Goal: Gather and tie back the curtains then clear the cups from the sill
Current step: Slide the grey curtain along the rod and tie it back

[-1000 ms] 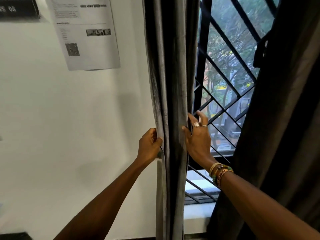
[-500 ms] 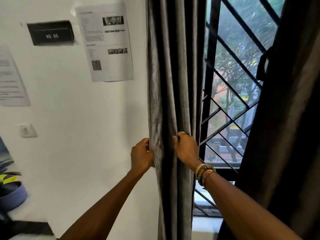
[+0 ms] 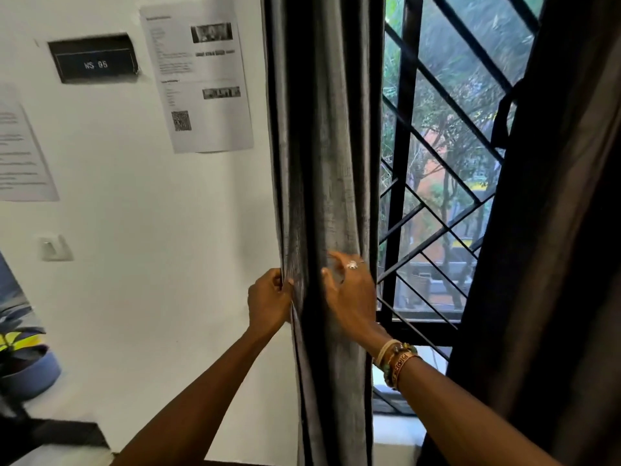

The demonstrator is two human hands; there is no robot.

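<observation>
Gripping the grey curtain point(image 3: 322, 163), gathered between wall and window grille point(image 3: 401, 163), we pinch its left edge in our left hand point(image 3: 268, 299) and curl our right hand point(image 3: 353, 294) round its folds. A black wall plaque point(image 3: 95, 58) reads "WS 06"; the printed sheet point(image 3: 201, 79) beside it shows a QR code, text illegible.

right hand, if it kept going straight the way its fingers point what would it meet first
The gathered grey fabric curtain: the right hand holds its folds, fingers aimed up and left. Whether wall or the black metal window grille stands behind the cloth there cannot be told.
</observation>
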